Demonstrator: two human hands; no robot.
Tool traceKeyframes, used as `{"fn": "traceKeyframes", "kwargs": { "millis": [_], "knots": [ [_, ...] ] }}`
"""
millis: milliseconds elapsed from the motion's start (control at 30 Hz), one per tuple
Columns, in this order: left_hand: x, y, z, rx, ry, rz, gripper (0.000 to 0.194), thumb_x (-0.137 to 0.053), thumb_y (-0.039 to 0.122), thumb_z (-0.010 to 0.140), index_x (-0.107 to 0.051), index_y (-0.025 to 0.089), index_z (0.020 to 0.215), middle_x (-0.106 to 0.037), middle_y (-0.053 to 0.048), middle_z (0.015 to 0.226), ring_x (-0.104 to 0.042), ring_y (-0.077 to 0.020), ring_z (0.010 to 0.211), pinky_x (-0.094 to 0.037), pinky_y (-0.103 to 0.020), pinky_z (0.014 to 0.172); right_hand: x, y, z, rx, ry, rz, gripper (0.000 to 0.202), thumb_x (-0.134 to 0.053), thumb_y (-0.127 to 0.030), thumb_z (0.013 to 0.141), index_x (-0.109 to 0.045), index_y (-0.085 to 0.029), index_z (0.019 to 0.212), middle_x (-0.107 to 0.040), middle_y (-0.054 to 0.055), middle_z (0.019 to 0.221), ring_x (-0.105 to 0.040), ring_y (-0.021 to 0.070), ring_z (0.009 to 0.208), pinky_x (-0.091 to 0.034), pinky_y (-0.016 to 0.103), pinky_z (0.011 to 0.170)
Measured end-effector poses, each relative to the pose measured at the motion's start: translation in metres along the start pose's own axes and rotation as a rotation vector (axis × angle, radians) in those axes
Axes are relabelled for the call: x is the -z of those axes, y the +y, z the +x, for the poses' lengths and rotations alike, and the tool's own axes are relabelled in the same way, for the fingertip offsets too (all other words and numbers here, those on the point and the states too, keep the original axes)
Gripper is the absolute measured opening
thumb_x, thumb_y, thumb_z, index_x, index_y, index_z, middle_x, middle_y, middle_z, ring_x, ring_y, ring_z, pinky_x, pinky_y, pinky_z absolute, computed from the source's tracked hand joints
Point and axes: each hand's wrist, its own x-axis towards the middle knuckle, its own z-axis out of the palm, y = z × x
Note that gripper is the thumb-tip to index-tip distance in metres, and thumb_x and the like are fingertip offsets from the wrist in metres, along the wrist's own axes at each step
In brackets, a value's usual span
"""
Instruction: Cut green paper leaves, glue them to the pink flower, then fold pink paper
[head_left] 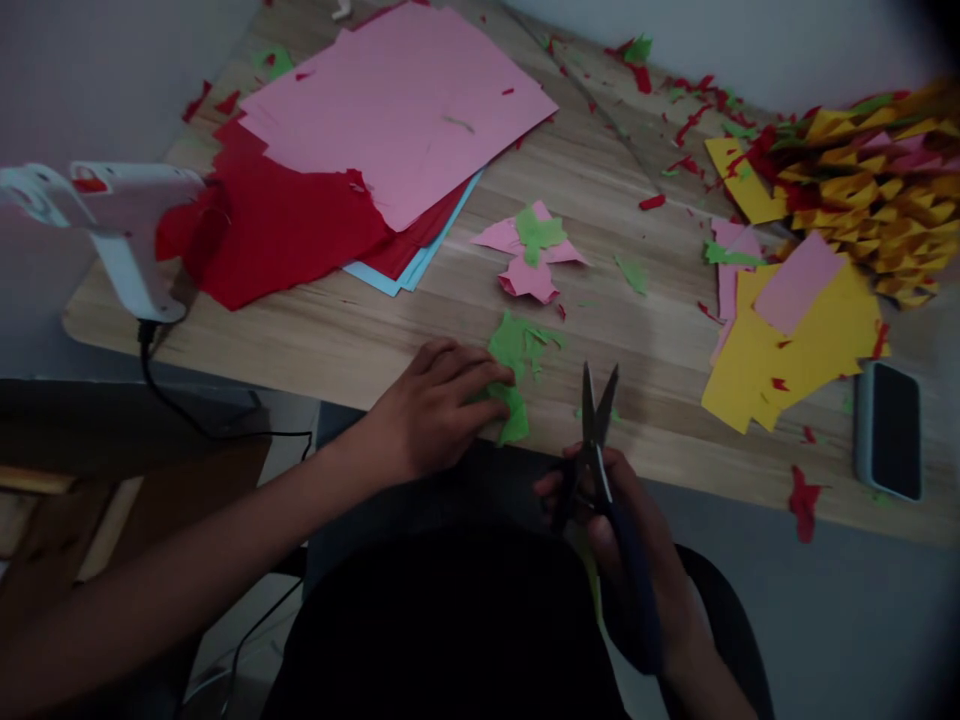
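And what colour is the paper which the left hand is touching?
The paper under the left hand is light green; it shows best in the head view.

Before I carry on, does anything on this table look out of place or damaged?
Red scraps and green scraps are strewn untidily over the tabletop; one red piece seems to overhang its front edge, left of the phone. The red sheet by the glue gun looks ragged, as if torn.

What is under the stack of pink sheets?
Beneath the pink sheets, red paper shows along the near right edge, with light blue sheets lower still. Anything farther in is covered, so I can't tell what lies there.
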Motion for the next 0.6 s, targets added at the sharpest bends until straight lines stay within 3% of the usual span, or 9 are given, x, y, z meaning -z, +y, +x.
{"fn": "traceKeyframes", "kwargs": {
  "millis": [133, 233, 400, 600],
  "knots": [
    [-0.001, 0.002, 0.006, -0.031, -0.052, 0.010, 0.030, -0.059, 0.013, 0.086, -0.069, 0.027, 0.111, -0.070, -0.003, 0.119, -0.057, -0.0242, 0.113, -0.038, -0.044, 0.102, -0.002, 0.024, -0.011, -0.089, -0.040, 0.156, 0.048, -0.067, -0.059, 0.085, -0.053, -0.029, 0.119, -0.070, 0.006, 0.093, -0.067, 0.0221, 0.079, -0.055, 0.035, 0.068],
    [0.001, 0.004, 0.010, 0.006, -0.118, 0.026, 0.041, -0.059, 0.015, 0.083, -0.067, 0.028, 0.122, -0.068, -0.006, 0.116, -0.057, -0.0275, 0.107, -0.039, -0.047, 0.095, -0.007, 0.033, -0.020, -0.134, 0.002, 0.163, 0.050, -0.067, -0.060, 0.084, -0.051, -0.029, 0.121, -0.070, 0.006, 0.095, -0.066, 0.0221, 0.083, -0.054, 0.035, 0.072],
    [0.001, 0.015, 0.018, 0.115, -0.178, 0.055, 0.052, -0.060, 0.023, 0.083, -0.060, 0.026, 0.135, -0.065, -0.009, 0.113, -0.054, -0.0311, 0.104, -0.040, -0.048, 0.088, -0.016, 0.034, -0.033, -0.120, -0.008, 0.028, 0.047, -0.063, -0.057, 0.088, -0.052, -0.028, 0.125, -0.072, 0.007, 0.099, -0.067, 0.0213, 0.083, -0.053, 0.033, 0.072],
    [-0.003, 0.034, 0.021, 0.286, -0.151, 0.098, 0.054, -0.057, 0.036, 0.091, -0.052, 0.017, 0.142, -0.066, -0.011, 0.114, -0.055, -0.0333, 0.102, -0.040, -0.051, 0.086, -0.030, 0.045, -0.038, -0.148, -0.007, 0.042, 0.040, -0.062, -0.051, 0.090, -0.054, -0.029, 0.122, -0.070, 0.004, 0.099, -0.065, 0.0183, 0.085, -0.052, 0.031, 0.076]
  ]
}}
